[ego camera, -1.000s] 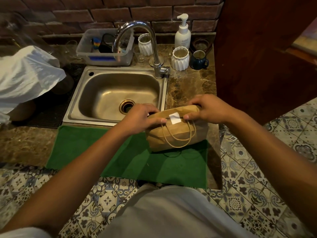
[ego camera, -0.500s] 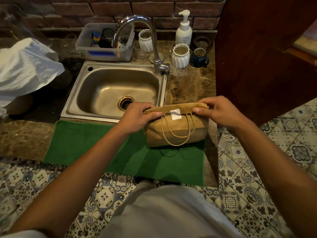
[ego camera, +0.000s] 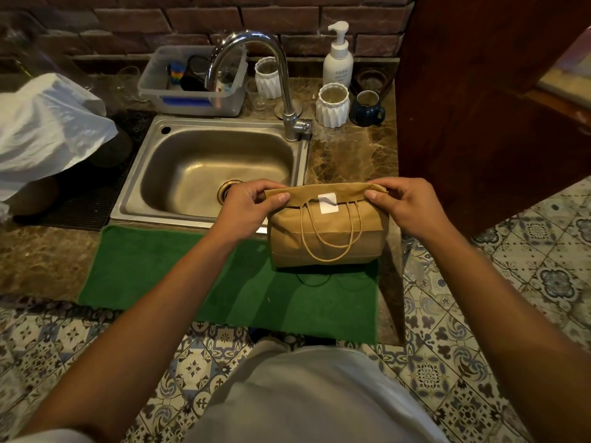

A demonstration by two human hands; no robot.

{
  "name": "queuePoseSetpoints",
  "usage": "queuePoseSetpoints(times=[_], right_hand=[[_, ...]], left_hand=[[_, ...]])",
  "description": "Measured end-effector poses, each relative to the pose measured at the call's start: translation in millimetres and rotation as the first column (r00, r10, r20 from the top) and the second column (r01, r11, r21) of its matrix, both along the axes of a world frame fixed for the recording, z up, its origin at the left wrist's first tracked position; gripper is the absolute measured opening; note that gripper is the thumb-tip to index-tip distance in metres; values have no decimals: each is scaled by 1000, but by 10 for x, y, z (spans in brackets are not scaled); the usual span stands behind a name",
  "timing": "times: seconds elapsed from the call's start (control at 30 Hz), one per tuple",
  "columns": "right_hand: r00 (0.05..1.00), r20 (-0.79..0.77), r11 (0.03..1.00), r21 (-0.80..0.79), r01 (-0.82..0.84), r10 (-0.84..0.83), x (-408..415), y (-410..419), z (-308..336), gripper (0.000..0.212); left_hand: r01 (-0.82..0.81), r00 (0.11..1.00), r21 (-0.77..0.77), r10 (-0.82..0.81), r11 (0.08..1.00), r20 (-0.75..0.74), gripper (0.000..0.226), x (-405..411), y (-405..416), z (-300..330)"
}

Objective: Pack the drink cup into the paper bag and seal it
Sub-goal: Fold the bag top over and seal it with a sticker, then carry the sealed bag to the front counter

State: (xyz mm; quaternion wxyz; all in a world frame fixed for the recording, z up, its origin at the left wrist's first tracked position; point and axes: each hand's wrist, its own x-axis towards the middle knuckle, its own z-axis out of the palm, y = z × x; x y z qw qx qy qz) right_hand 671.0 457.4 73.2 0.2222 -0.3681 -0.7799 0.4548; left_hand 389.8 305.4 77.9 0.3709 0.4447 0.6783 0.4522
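Head view, hands (ego camera: 326, 206) pinching paper bag (ego camera: 326, 231) – sealed

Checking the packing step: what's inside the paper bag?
Cannot be seen. The paper bag is folded shut, a white sticker over the flap, both hands pinching its top corners; any cup is covered.

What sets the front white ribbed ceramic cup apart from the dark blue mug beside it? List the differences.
The white ribbed ceramic cup is pale with a pleated wall; the dark blue mug is dark and smooth. The white cup shows no handle; the blue mug has one at its side. The white cup looks larger. Both stand upright on the marble counter, right of the tap.
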Motion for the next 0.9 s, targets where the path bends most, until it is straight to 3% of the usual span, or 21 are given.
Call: queuePoseSetpoints(times=[0.37,0.5,0.7,0.8,0.9], right_hand=[[997,-77,998,-63,16,-21,-17,-64,108,24],[995,-96,998,-66,20,-26,47,-134,185,26],[961,-173,976,-65,207,-215,229,-485,285,34],[919,-187,938,-67,340,-347,357,-754,327,35],[872,-181,890,-54,453,-455,466,-1100,352,32]], left_hand=[[-176,959,17,168,984,228,6,40,-14,67],[-178,957,51,161,983,240,9,88,-7,146],[42,985,124,-62,991,164,35,156,16,303],[218,972,150,-228,964,57,38,203,52,336],[322,943,112,-329,940,53,37,280,78,317]])
